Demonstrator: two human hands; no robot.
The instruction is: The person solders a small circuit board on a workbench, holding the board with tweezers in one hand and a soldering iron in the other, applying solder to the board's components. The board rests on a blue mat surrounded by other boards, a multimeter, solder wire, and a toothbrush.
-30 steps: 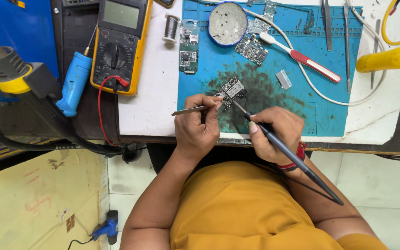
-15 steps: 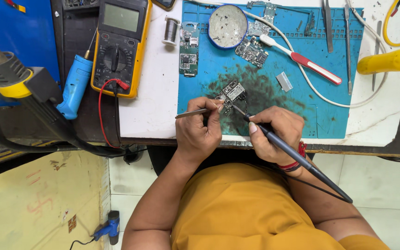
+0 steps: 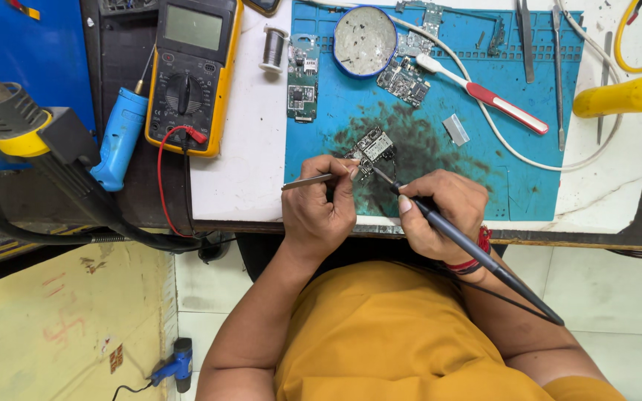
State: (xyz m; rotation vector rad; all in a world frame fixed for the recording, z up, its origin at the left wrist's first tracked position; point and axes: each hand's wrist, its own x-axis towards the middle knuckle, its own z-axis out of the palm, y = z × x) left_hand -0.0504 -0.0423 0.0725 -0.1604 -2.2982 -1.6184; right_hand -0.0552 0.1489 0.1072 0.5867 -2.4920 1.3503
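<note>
Circuit board (image 3: 375,145), small and grey, lies on the dark-stained patch of the blue mat (image 3: 544,186) on the tabletop (image 3: 239,171), just beyond both hands. Left hand (image 3: 321,204) is closed on thin tweezers (image 3: 307,180), whose long axis runs nearly level, tips toward the board's near left edge. Right hand (image 3: 440,212) grips a dark soldering iron (image 3: 477,256) like a pen, its axis slanting up and left so the tip meets the board's near edge. Both hands are about equally close, left from the side, right from below.
</note>
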